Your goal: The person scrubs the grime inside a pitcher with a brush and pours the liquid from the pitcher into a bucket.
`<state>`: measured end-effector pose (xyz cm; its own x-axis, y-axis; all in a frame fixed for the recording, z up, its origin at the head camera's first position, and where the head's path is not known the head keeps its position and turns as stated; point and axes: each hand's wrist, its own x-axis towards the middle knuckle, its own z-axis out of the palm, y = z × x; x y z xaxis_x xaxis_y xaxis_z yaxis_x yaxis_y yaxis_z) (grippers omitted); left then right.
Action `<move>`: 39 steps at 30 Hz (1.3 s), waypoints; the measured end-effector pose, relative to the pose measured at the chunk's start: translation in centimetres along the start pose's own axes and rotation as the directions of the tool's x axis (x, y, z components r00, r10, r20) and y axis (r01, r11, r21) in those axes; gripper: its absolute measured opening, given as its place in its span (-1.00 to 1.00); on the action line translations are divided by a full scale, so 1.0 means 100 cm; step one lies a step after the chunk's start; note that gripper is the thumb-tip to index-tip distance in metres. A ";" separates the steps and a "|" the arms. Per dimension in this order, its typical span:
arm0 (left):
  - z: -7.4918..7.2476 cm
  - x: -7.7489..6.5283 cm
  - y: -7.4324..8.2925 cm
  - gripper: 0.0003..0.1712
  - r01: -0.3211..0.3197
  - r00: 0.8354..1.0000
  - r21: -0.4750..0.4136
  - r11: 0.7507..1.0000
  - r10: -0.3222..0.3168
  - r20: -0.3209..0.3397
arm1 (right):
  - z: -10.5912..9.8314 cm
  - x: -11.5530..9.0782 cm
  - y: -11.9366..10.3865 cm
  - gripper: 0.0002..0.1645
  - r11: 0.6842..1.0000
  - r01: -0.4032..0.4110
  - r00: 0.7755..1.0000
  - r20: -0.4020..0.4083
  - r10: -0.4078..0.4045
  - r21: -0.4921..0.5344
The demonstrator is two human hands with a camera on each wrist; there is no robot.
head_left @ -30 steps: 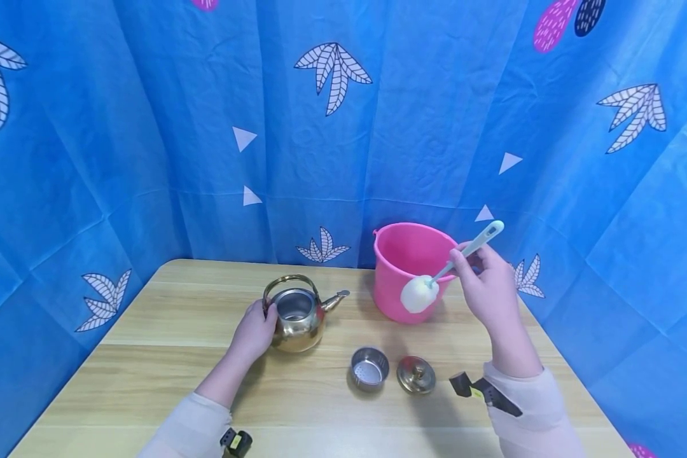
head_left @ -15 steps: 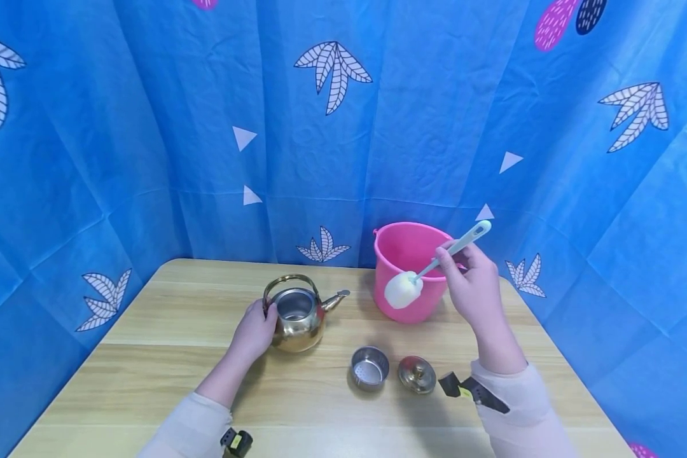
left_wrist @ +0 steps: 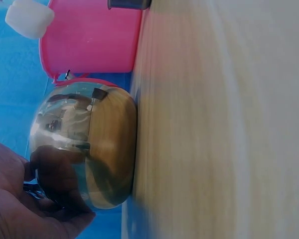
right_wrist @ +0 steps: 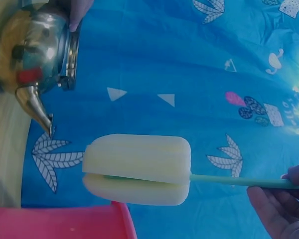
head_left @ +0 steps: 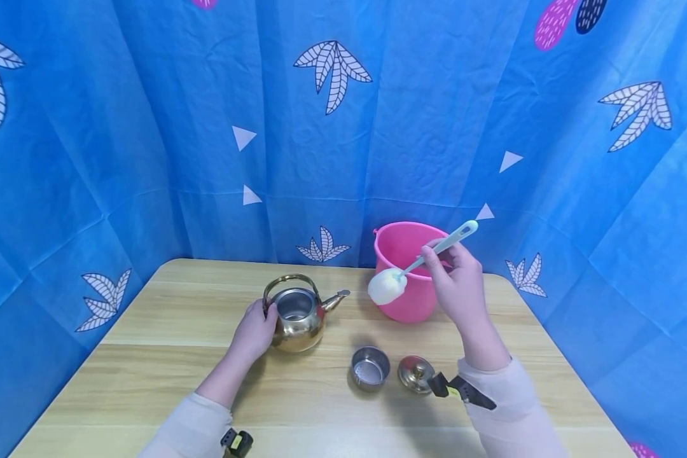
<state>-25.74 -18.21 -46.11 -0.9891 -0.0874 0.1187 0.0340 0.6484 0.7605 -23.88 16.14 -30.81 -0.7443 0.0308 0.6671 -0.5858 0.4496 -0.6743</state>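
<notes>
My left hand (head_left: 256, 329) grips the left side of a brass-coloured teapot (head_left: 301, 332), at the foot of its arched handle. The pot stands lidless on the table, its spout pointing right. My right hand (head_left: 461, 281) pinches the pale green handle of a sponge bottle brush (head_left: 387, 286). Its white sponge head tilts down to the left, overlapping the bucket's left side in the head view. The right wrist view shows the slit sponge head (right_wrist: 139, 154) up close, apart from the teapot (right_wrist: 32, 45). Part of the left hand's grip is hidden behind the pot.
A pink bucket (head_left: 405, 308) stands at the back of the wooden table (head_left: 166, 356), beneath the right hand. Towards the front lie a small metal strainer cup (head_left: 369, 367) and the brass lid (head_left: 415, 374). A blue patterned curtain (head_left: 315, 159) encloses the back and sides.
My right hand has moved left with the bottle brush, bringing the sponge head from in front of the bucket to its left side, nearer the teapot. The left hand and teapot stay put.
</notes>
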 end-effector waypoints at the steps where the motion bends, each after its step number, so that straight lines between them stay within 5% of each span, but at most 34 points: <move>1: 0.000 0.000 0.000 -0.43 0.001 1.000 -0.001 1.000 -0.001 0.000 | 0.002 0.000 0.000 -0.78 1.000 0.009 1.000 0.001 -0.009 0.008; 39: 0.000 0.000 0.002 -0.42 0.017 1.000 0.007 1.000 -0.017 0.000 | 0.065 -0.004 -0.008 -0.78 0.976 0.028 1.000 0.006 -0.030 0.217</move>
<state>-25.70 -18.08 -45.99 -0.9895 -0.0985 0.1056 0.0160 0.6520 0.7580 -25.20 9.95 -32.57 -0.7283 0.0122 0.6851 -0.6620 0.2456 -0.7081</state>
